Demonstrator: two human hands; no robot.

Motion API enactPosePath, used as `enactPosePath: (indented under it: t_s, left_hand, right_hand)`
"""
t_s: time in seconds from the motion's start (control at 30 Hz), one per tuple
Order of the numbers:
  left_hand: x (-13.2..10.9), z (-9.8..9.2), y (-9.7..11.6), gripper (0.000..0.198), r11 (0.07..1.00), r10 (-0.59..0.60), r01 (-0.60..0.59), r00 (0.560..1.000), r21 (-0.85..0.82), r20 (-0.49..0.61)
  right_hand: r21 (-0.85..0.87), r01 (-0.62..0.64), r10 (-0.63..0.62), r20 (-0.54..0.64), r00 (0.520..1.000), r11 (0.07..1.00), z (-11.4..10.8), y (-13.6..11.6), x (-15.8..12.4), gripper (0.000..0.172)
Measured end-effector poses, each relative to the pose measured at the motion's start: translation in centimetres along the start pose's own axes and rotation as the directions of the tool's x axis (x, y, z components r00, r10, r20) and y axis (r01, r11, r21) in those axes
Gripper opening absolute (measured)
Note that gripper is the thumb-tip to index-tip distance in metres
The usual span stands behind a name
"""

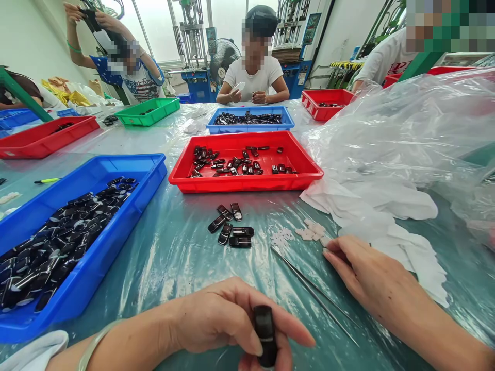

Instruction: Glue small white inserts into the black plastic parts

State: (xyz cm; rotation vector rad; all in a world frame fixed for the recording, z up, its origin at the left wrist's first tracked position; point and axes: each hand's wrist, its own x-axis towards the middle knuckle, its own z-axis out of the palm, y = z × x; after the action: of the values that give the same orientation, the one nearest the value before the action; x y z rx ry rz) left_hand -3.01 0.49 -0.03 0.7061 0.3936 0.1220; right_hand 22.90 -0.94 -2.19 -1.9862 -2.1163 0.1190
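Gripping left hand (232, 319): thumb and fingers around black piece (265, 330), near centre.
Black piece: likely light, stiff, slick; hold by long edges.
Right hand (369, 270): fingertips pinched at pale pieces (315, 228); catch unclear.

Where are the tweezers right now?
In the head view, the tweezers lie on the table right of centre, between the left hand and the right hand, their far end close to the small whitish pieces.

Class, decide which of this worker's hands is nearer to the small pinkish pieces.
Right. The right hand is at the right edge of the pinkish pieces; the left hand, holding a black part, is farther off, toward the camera and leftward.
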Motion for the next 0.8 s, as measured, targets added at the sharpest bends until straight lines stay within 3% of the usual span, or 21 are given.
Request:
enactPosePath:
  t_s: [0.27,0.37,0.47,0.53,0.63,0.8]
  left_hand:
    - [0.0,-0.5,-0.5,0.044,0.998,0.053,-0.054,0.998,0.034,0.031]
    - [0.2,0.0,-0.6,0.039,0.990,0.087,-0.077,0.993,0.116,-0.081]
    - [0.6,0.5,-0.8,0.033,0.960,0.168,-0.091,0.944,0.265,-0.285]
    - [0.9,0.7,-0.8,0.027,0.927,0.226,-0.076,0.896,0.367,-0.383]
    - [1.2,0.7,-0.9,0.026,0.901,0.258,-0.034,0.844,0.433,-0.470]
    - [1.3,0.5,-1.0,0.029,0.877,0.267,0.036,0.791,0.479,-0.550]
  right_hand:
    - [0.108,0.007,-0.002,-0.045,0.999,0.994,-0.5,-0.3,0.1,0.028]
    - [0.164,0.026,-0.012,-0.086,0.996,0.986,-1.1,-0.7,-0.1,0.028]
    - [0.298,0.054,-0.018,-0.123,0.992,0.953,-1.7,-1.6,-0.4,0.029]
    - [0.465,0.056,-0.007,-0.107,0.994,0.884,-2.0,-2.4,-0.5,0.029]
    - [0.664,0.016,0.000,-0.023,1.000,0.748,-2.1,-3.5,-0.7,0.024]
    - [0.782,0.028,-0.082,0.030,0.996,0.623,-1.9,-4.7,-0.9,0.013]
